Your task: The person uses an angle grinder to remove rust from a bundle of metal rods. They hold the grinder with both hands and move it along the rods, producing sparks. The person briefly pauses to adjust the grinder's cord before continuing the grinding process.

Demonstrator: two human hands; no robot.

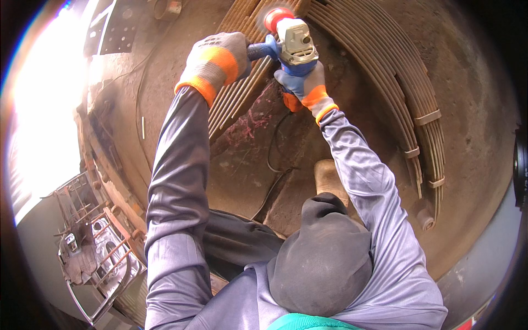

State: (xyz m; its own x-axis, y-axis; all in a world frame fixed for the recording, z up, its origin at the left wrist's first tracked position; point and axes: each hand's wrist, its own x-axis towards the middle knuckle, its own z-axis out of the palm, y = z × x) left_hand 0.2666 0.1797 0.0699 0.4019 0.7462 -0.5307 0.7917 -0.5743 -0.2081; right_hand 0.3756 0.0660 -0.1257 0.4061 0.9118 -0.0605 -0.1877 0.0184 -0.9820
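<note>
Both my gloved hands hold an angle grinder [297, 41] out in front of me. My left hand [218, 61], in a grey and orange glove, is closed around its blue side handle [264, 49]. Around the blue rear body wraps my right hand [308, 85], its fingers partly hidden by the tool. The red round head [278, 18] at the tool's far end has a blurred rim, as if spinning. It is over a stack of rusty leaf springs [242, 22]; whether it touches them I cannot tell.
More leaf springs [379, 55] curve along the right, with metal clips [428, 117] around them. A dark cord [270, 148] runs back from the grinder across the brown floor. Metal frames and scrap [110, 247] stand at the lower left, below a bright opening.
</note>
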